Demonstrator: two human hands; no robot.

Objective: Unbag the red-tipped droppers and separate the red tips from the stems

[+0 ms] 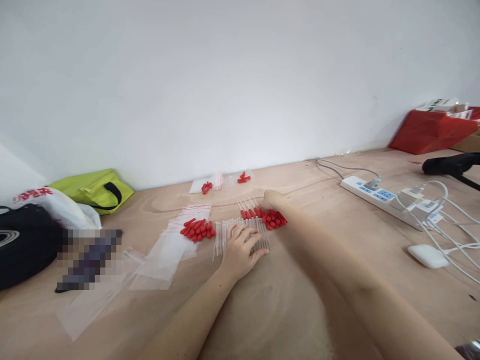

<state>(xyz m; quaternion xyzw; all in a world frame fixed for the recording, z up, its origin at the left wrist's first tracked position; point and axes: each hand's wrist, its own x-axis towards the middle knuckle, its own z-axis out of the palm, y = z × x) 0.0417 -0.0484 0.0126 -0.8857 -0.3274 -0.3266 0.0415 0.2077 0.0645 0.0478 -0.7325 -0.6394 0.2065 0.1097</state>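
My left hand lies palm down with fingers spread over a row of clear glass dropper tubes on the wooden table. My right hand reaches past it and is curled; its fingertips are mostly hidden, so what they hold does not show. Just left of it lie a few droppers, thin glass tubes with red rubber bulbs at their near ends. A pile of loose red rubber bulbs sits right below my right hand. Another heap of red bulbs rests left of the tubes, on plastic zip bags.
Clear zip bags overlap on the left. Two small bags with red bulbs lie near the wall. At right are a power strip, cables, a white charger and a red bag. A yellow-green bag stands at left.
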